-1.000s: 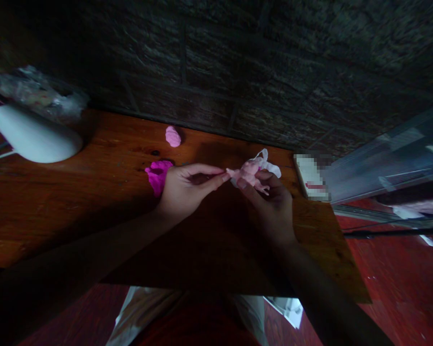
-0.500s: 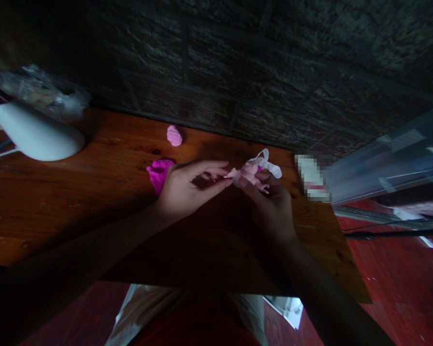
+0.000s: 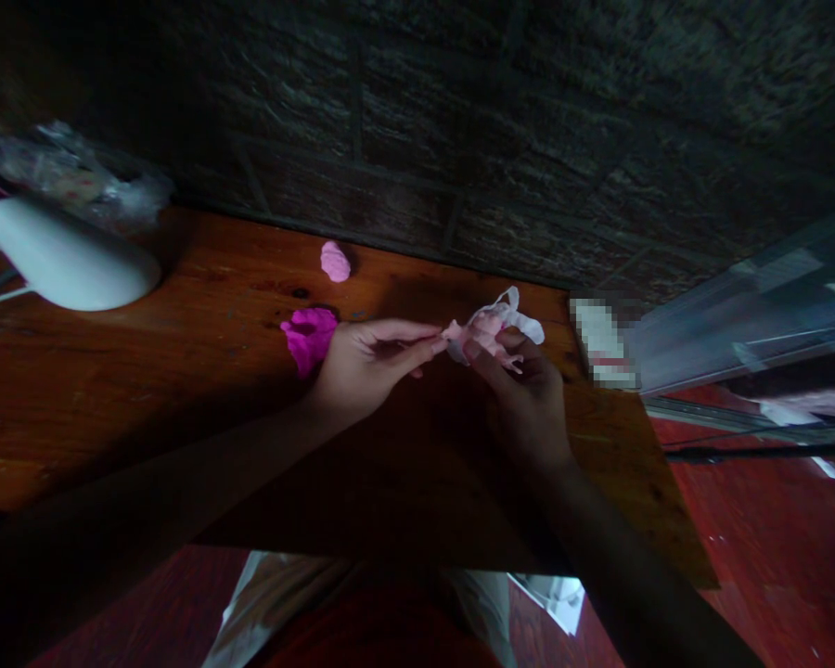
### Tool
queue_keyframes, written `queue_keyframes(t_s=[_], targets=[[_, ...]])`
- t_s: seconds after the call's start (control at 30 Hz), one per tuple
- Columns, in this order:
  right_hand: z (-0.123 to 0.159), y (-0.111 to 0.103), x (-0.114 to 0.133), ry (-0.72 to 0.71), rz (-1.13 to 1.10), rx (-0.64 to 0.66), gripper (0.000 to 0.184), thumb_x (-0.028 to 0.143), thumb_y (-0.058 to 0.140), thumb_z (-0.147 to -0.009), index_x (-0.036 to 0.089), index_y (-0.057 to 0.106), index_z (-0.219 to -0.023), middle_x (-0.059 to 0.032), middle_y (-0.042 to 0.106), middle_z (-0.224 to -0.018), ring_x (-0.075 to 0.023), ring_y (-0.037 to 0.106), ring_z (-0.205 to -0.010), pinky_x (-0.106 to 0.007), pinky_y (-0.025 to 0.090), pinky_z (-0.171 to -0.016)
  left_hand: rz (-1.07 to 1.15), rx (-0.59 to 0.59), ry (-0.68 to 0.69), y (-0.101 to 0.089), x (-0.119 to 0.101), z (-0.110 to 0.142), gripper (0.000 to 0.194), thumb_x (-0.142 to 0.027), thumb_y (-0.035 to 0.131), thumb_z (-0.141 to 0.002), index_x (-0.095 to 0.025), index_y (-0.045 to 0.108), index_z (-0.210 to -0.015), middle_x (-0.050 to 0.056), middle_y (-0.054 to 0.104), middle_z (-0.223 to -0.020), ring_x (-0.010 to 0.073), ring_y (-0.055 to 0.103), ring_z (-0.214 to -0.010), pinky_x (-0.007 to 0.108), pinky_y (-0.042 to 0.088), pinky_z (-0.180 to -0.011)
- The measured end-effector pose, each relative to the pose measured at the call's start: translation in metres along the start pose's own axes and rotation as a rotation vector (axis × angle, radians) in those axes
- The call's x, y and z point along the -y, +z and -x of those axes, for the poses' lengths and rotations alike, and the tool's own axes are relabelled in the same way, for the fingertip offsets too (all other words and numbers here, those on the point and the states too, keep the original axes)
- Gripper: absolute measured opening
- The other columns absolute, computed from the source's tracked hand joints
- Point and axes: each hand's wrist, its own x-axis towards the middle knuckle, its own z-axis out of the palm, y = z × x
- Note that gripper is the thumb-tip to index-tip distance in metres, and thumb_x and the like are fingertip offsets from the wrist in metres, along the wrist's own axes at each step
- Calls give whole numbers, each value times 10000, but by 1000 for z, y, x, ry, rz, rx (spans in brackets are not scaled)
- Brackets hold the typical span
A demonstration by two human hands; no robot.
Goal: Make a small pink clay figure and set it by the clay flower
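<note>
Drawn together since the earlier frame, the fingers of the left hand [image 3: 352, 371] now pinch the tip of the pale pink piece [image 3: 485, 329], held above the table [image 3: 243, 306]. The right hand [image 3: 529, 399] grips its body, thumb against fingers — best kept light, as squeezing could flatten it.

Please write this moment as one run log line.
left hand: pinching tip of pale pink piece | right hand: holding it | magenta lump: on table, beside left hand
</note>
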Motion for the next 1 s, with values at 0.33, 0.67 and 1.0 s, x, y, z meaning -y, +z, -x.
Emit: queue_keyframes(t_s=[0.33,0.67,1.0], targets=[[3,3,1,16,16,-27,300,382,914,-684,251,735,-885,7,802,-901,-185,730,-822,-368,597,-824,-62,18,156,0,3,0,136,-228,788,-848,-139,800,-950,67,821,-871,111,684,-620,211,562,-549],[5,6,0,-1,39,35,275,318,899,-698,253,714,-890,-2,806,-951,-209,744,-907,-388,603,-867,-233,73,294,-5,1,-3,98,-223,752,-883,-142,713,-844,37,717,-794,113,640,-683,224,507,-619],[3,1,0,0,37,42,281,347,896,-708,255,700,-888,4,786,-946,-203,723,-897,-375,584,-847,386,175,-259,-11,-3,-16,162,-295,815,-781,-151,753,-820,1,669,-694,112,614,-608,226,497,-534]])
